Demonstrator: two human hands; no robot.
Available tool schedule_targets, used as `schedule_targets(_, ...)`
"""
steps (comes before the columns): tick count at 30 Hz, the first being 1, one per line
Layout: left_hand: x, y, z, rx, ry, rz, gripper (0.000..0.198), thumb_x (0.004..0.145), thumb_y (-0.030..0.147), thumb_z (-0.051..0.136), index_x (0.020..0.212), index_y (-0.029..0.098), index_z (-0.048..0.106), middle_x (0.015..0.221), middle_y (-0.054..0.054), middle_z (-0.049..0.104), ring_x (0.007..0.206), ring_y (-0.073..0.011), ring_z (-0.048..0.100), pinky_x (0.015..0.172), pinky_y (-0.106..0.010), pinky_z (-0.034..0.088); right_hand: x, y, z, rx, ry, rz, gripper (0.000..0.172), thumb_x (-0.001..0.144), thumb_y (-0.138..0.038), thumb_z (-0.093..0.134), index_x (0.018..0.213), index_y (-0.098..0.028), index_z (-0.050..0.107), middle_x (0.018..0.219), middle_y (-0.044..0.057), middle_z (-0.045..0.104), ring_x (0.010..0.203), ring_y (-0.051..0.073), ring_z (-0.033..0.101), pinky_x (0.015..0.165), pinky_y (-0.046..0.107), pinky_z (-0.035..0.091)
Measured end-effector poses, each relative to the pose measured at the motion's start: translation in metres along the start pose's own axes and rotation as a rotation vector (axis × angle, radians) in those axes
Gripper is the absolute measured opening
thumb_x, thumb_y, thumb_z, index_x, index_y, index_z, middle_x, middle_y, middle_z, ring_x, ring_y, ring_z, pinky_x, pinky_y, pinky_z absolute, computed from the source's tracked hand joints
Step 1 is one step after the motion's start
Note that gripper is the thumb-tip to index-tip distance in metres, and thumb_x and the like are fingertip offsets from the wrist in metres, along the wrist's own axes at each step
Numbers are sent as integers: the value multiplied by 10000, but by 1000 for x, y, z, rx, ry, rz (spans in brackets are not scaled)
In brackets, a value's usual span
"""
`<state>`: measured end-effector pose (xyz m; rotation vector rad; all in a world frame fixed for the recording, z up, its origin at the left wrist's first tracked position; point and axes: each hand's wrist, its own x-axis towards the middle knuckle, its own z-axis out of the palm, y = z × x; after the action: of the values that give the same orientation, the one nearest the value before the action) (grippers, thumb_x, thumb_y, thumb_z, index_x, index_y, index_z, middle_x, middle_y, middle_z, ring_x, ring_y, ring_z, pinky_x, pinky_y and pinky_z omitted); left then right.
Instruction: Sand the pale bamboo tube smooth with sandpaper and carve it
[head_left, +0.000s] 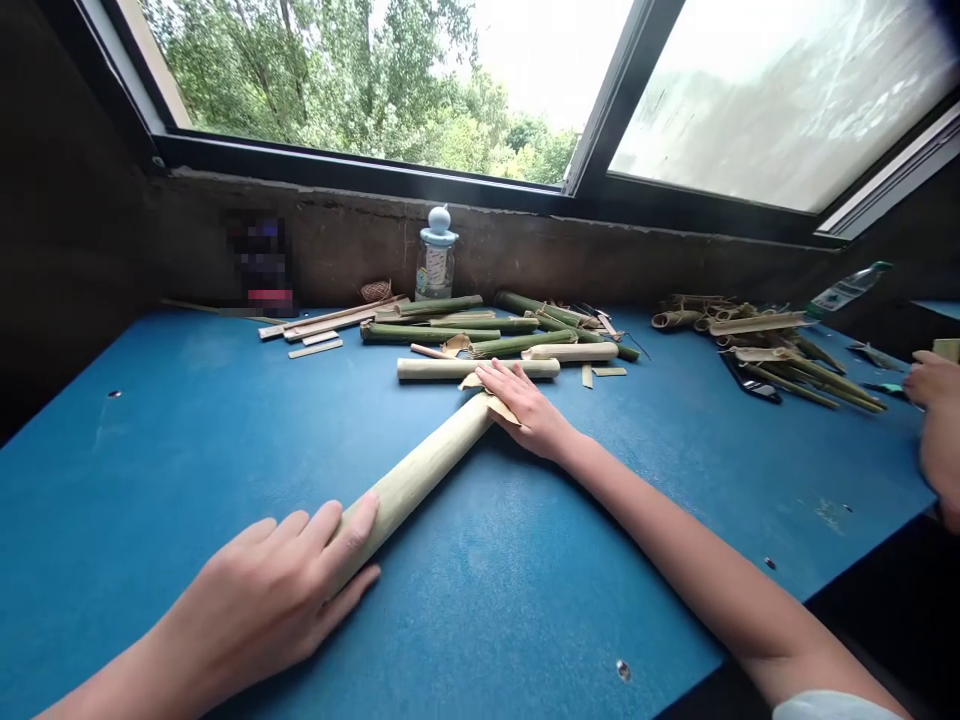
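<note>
A pale, peeled bamboo tube (pixel 420 475) slants across the blue table, its near end towards me. My left hand (pixel 277 570) grips this near end, fingers over the top and thumb along the lower side. At the far end, my right hand (pixel 523 408) presses a tan sheet that looks like sandpaper (pixel 504 409) over the tube, and the tube's tip is hidden under it. Just beyond my right fingers lies a second pale bamboo tube (pixel 442 370), crosswise on the table.
Green bamboo pieces (pixel 427 332) and split strips (pixel 330 322) lie along the back, near a blue-lidded jar (pixel 436 260). More bamboo (pixel 780 345), a phone (pixel 754 382) and a tilted plastic bottle (pixel 850 290) are at the right. Another person's hand (pixel 937 385) shows at the right edge.
</note>
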<state>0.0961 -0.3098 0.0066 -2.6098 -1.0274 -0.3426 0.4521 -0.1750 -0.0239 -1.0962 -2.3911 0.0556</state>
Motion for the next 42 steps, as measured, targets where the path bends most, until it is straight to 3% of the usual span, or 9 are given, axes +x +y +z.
schedule_targets(4,3,4,5,-20,73,71,357,974,357,472,1276,174,524,769,-14,611,563,-168,552,535,-317,380,2,-57,11,12,-15,-59,516,1063,-375,363,1534,-170,411,1596,130,400,1551,266,207,1260,559,203)
schedule_targets(9,3,13,4,4,132,93,285,952,355,473,1165,180,544,735,-11,595,548,-165,556,512,-315,379,5,-126,20,109,-83,-411,679,1009,-590,414,1493,-117,461,1548,111,481,1499,216,356,1268,396,257)
schedule_targets(13,0,17,2,40,104,25,331,957,349,442,1225,170,520,750,-11,612,529,-162,551,491,-314,364,13,-92,17,-16,60,-182,453,1080,-357,303,1366,-182,609,1361,75,670,1352,178,559,1229,414,346)
schedule_targets(16,-2,17,3,29,74,-5,360,967,345,408,1258,147,483,741,-9,615,511,-168,548,480,-316,364,20,-61,8,-89,167,-20,465,1068,-293,333,1405,-76,568,1446,196,571,1453,300,430,1240,611,233)
schedule_targets(22,-3,16,5,4,78,23,369,958,317,410,1273,130,458,763,-23,621,522,-182,565,473,-319,375,26,-51,-19,-125,225,49,459,1053,-210,341,1476,-172,514,1479,108,558,1457,274,429,1268,590,175)
schedule_targets(27,-5,13,8,-66,76,9,391,945,321,420,1291,140,441,777,-26,627,532,-184,575,467,-315,395,21,-67,-1,-67,86,4,402,1038,-395,444,1336,-228,654,1275,97,718,1224,302,637,1127,582,420)
schedule_targets(35,-5,8,12,-118,67,9,409,962,329,392,1320,131,390,800,-25,630,540,-186,582,479,-315,412,16,-65,-1,44,-68,-156,558,1021,-487,465,1511,-219,460,1512,119,530,1388,275,496,1173,503,380)
schedule_targets(38,-5,5,13,-156,60,5,417,966,337,383,1327,130,376,792,-19,627,531,-179,571,474,-309,400,10,-46,-8,150,-91,-69,829,888,-594,649,1569,-222,358,1590,129,420,1501,327,332,1245,561,215)
schedule_targets(42,-5,2,14,-175,33,5,422,968,340,383,1333,129,366,783,-14,622,538,-182,572,479,-313,405,2,-17,-5,255,-28,142,825,889,-561,659,1568,-208,351,1526,158,504,1399,326,497,1138,513,431)
